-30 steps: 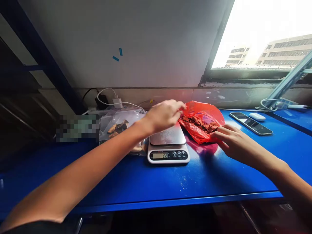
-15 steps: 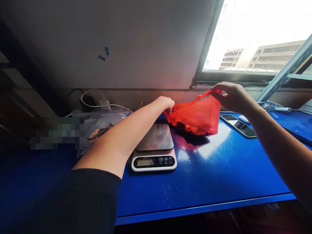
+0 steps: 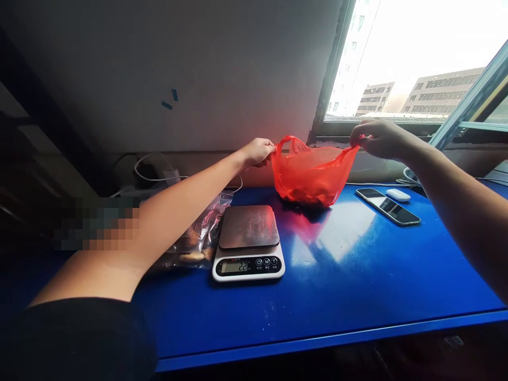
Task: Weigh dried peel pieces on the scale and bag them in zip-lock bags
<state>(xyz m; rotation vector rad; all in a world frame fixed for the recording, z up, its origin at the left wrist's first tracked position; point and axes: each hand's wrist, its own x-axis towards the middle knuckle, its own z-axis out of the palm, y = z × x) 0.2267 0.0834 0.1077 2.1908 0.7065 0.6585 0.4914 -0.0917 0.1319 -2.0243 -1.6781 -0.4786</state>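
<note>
Left hand [image 3: 257, 152] and right hand [image 3: 377, 138] each pinch a handle of the thin red plastic bag [image 3: 310, 174], stretched open behind the white digital kitchen scale [image 3: 248, 243].

My left hand [image 3: 257, 152] and right hand [image 3: 379, 138] are both bare, with no gloves, rings or watch that I can see. My forearms are uncovered too. A black short sleeve [image 3: 79, 338] covers my left upper arm, its edge ending above the elbow.

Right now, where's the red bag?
The red bag sits centre-right at the back of the blue table, behind the scale, held between left hand and right hand.
</note>
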